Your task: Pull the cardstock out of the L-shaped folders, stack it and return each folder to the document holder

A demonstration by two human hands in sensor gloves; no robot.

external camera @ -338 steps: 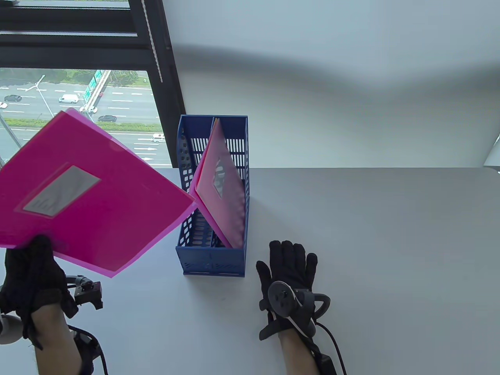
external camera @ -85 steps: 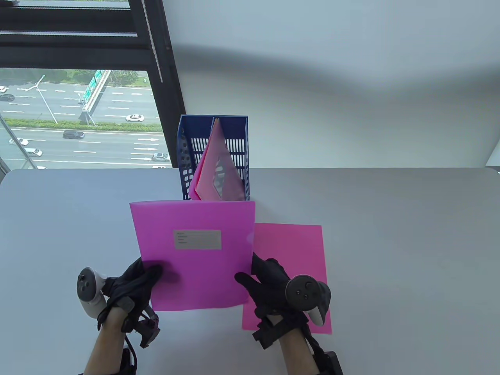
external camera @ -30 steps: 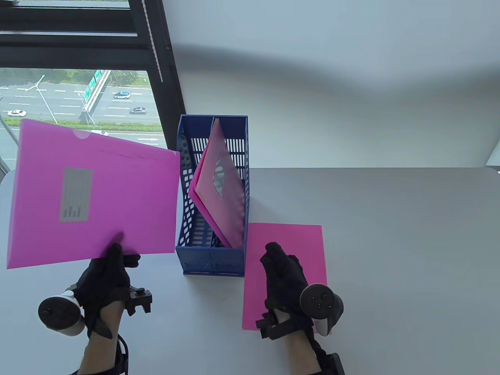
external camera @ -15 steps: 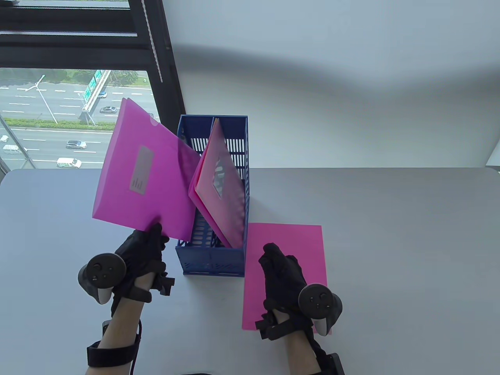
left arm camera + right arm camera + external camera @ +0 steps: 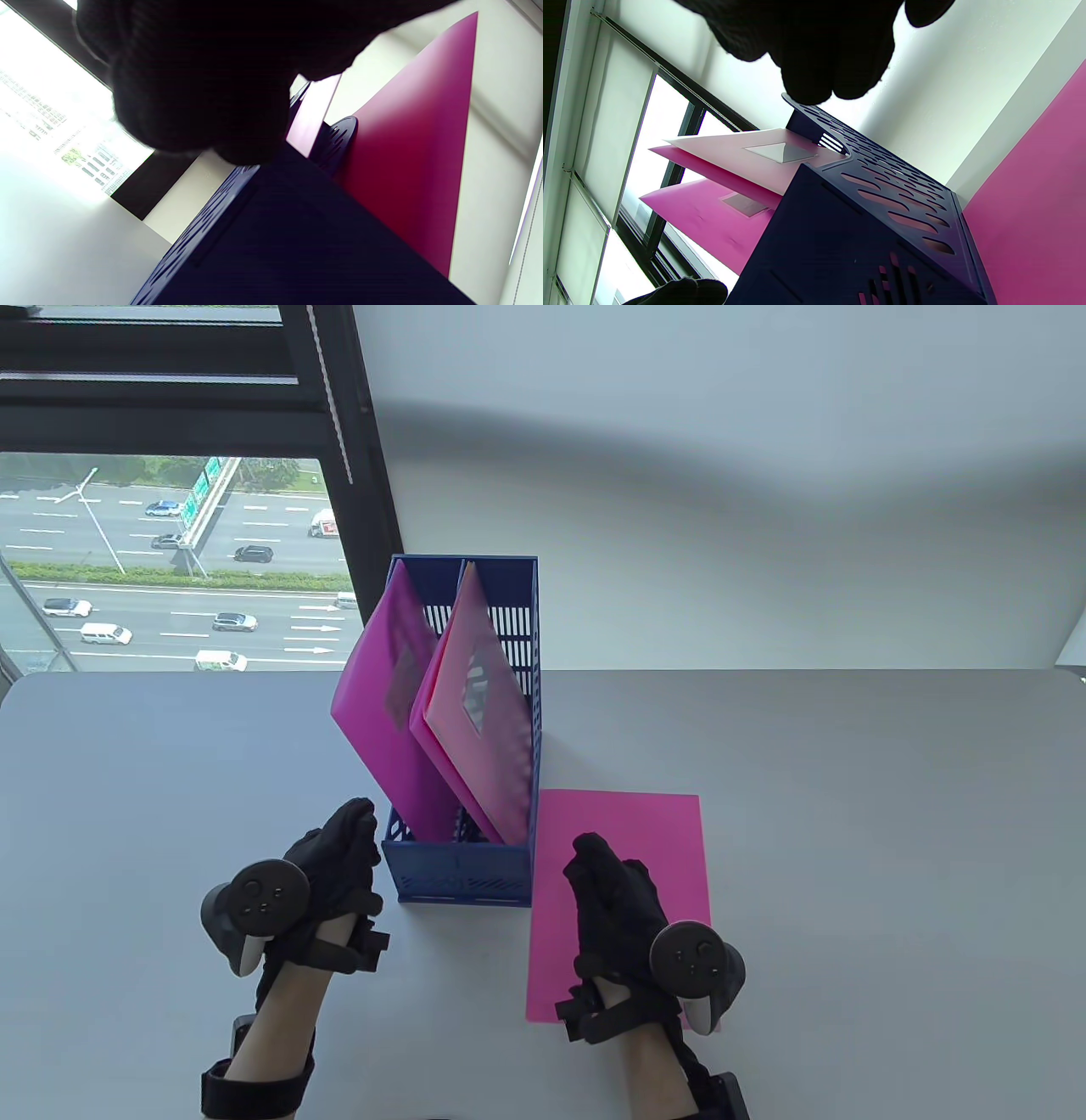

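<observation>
Your left hand (image 5: 327, 865) is hanging loosely curled and empty just beside the document holder's (image 5: 458, 878) near left corner. Your right hand (image 5: 618, 903) is lying flat-fingered on the cardstock (image 5: 653, 831), which is lying lengthwise toward the table's far edge. The holder is carrying a magenta folder (image 5: 386, 712) in its left slot and a paler folder (image 5: 479, 712) in its right, both leaning left.

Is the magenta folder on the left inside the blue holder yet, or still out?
In. The magenta folder stands tilted in the blue holder's left compartment; the left hand has let go.
</observation>
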